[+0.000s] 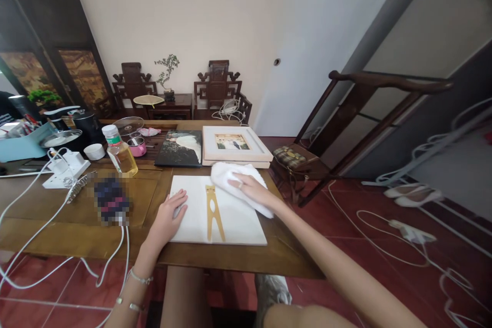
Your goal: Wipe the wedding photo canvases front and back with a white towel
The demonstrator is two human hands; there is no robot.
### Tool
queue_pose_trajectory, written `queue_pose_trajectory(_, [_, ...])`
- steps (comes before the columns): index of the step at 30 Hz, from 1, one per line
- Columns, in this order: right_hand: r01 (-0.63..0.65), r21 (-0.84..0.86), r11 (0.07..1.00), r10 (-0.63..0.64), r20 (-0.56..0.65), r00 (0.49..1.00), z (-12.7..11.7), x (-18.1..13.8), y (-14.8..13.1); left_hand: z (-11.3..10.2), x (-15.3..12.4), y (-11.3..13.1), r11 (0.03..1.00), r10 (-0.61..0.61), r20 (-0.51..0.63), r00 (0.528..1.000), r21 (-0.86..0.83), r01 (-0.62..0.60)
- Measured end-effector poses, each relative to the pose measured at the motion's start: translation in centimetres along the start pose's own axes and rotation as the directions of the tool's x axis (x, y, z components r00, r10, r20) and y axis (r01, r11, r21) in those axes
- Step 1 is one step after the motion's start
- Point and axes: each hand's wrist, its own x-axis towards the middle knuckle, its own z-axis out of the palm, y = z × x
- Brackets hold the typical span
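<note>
A flat white board (190, 225) with a yellow long-legged, cat-like figure (212, 210) lies on the wooden table in front of me. My left hand (172, 215) rests on the board's left edge, fingers stretched out and holding nothing. At the board's upper right corner, my right hand (249, 189) grips a bunched white cloth (226, 174) and presses it against the surface. Part of the cloth hangs past the board's right side. The palm side of my right hand is hidden.
Behind the board lie a framed picture (265, 151) and a dark picture panel (163, 151). To the left stand an oil bottle (121, 154), a pink cup (137, 149) and a power strip (73, 169) with trailing white cables. A wooden chair (326, 107) stands right.
</note>
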Motion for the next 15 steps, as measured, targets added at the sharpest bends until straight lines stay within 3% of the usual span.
queue_pose_trajectory(2, [-0.036,-0.014,0.999,0.036,0.033,0.999,-0.2,-2.5,0.4,0.1,0.0,-0.1,1.000,-0.001,-0.003,1.000,-0.003,0.001])
queue_pose_trajectory(5, [-0.066,-0.033,0.997,0.070,0.155,0.985,-0.3,-7.1,-1.2,0.1,0.1,-0.1,1.000,0.002,-0.002,1.000,-0.001,-0.002])
queue_pose_trajectory(9, [-0.016,0.031,0.999,0.002,0.409,0.912,-1.7,-11.7,-4.4,0.1,0.1,-0.1,1.000,0.016,-0.003,1.000,0.004,-0.016])
queue_pose_trajectory(12, [-0.034,0.037,0.999,0.013,0.468,0.883,-2.9,-11.5,-4.7,0.0,0.1,-0.2,1.000,0.028,0.003,1.000,0.007,-0.028])
queue_pose_trajectory(15, [-0.047,0.029,0.999,0.033,0.358,0.933,-3.1,-8.1,-3.0,0.0,0.2,-0.4,0.999,0.038,0.018,0.999,0.016,-0.038])
